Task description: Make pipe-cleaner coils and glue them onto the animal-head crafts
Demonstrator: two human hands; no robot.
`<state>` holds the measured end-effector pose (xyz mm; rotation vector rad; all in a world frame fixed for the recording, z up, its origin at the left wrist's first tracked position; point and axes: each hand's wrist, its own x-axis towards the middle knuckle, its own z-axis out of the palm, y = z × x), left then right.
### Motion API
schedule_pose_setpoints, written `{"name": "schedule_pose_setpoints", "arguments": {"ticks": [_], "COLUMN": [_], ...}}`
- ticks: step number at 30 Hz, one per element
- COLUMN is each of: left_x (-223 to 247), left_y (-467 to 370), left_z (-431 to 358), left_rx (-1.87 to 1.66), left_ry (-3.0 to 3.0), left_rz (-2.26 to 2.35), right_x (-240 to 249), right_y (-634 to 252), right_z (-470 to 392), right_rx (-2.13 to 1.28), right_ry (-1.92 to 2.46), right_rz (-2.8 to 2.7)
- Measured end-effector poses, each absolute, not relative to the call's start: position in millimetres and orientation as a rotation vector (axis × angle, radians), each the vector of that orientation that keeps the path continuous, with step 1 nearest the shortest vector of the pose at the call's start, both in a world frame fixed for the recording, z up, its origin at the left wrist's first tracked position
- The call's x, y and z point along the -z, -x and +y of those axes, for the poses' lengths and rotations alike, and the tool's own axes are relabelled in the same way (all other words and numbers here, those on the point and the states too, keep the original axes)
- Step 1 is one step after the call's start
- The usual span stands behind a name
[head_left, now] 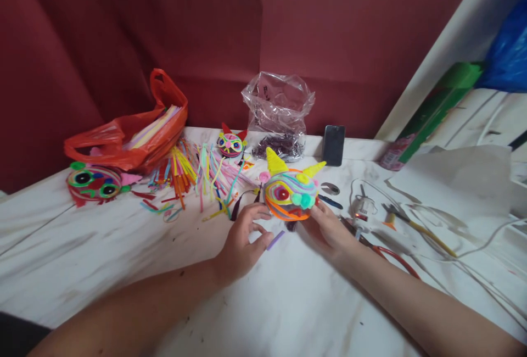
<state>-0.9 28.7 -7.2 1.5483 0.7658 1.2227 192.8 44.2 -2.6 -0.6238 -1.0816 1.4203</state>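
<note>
A colourful animal head [290,189] made of fuzzy pipe cleaners is held up just above the table, with yellow horns, a red eye, a turquoise nose and an orange rim. My right hand [327,229] grips its lower right side, some fingers hidden behind it. On the opposite side, my left hand [247,239] has curled fingers against the lower left edge, its thumb apart from the head. Close to that thumb tip is a short purple strip [275,240]; I cannot tell whether the thumb touches it. A dark tassel [291,226] shows under the head.
Two similar heads, one green-eared [94,183] and one smaller [230,144], stand left and behind. Around them are pipe cleaner pieces [181,167], a red bag [135,132], and a clear bag [280,121]. Rightward are a phone [333,145], glue gun [364,208], pliers [424,230] and orange-handled scissors [391,255].
</note>
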Motion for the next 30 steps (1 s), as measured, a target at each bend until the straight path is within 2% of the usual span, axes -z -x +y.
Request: {"name": "schedule_pose_setpoints", "arguments": {"ticks": [6,15,25,30], "left_x": [9.6,11.3,7.9,12.4], "left_y": [1.0,-0.4,-2.1,-2.3], "left_z": [28.9,44.4,48.2,44.7], "left_rx": [-1.241,-1.176,-1.204,-1.190], "left_ry": [-1.594,-1.345,-1.269,-1.360], "left_rz": [0.798,0.854,0.921,0.861], "right_x": [-0.6,-6.4,-12.7,-14.8], "right_y": [-192.5,-188.3,-193.7,-187.5], "right_z": [41.2,39.4,40.4,36.5], "right_rx": [-1.350,-1.168,-1.217,-1.215], "right_ry": [0.634,0.747,0.668,0.649], "right_rz": [-1.148,-1.341,-1.408,-1.249]}}
